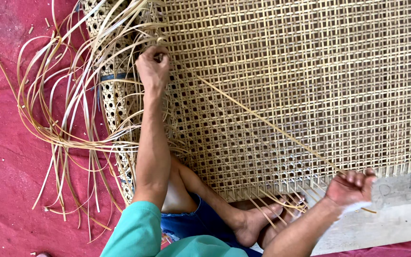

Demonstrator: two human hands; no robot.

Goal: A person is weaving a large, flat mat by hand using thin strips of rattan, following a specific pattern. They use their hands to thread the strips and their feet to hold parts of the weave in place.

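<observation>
**Weaving a long cane strand across an open-mesh panel**

Teal sleeves [139, 233] sit nearest the camera at 6 o'clock, with blue shorts [200, 222] and a bare foot [255, 223] tucked under the near edge of the work.

Right hand [350, 188], at 4 o'clock, is blurred; its fingers curl around the near end of a cane strand [262, 119], though whether they pinch it firmly I cannot tell. Left hand [153, 69], further off at 11 o'clock, is closed, fingertips pinching the far end of the same strand where it meets the mesh.

The strand runs taut and diagonal between the two hands, lying over the woven cane panel [310, 71].

To do this step well, in my judgement, the strand should stay flat and untwisted, with steady pull from both ends so it seats straight through the holes, and the far hand should hold the entry point firm while the near hand draws slack.

The panel is pale straw-coloured, an open grid of paired strips with small gaps, filling the view from 12 to 3 o'clock. Its near edge rests on a pale board [396, 209]. A bundle of loose cane strips [67, 119] fans out at 9 o'clock over a red cloth [5, 166], beside a rolled length of finished webbing [112, 95].
</observation>
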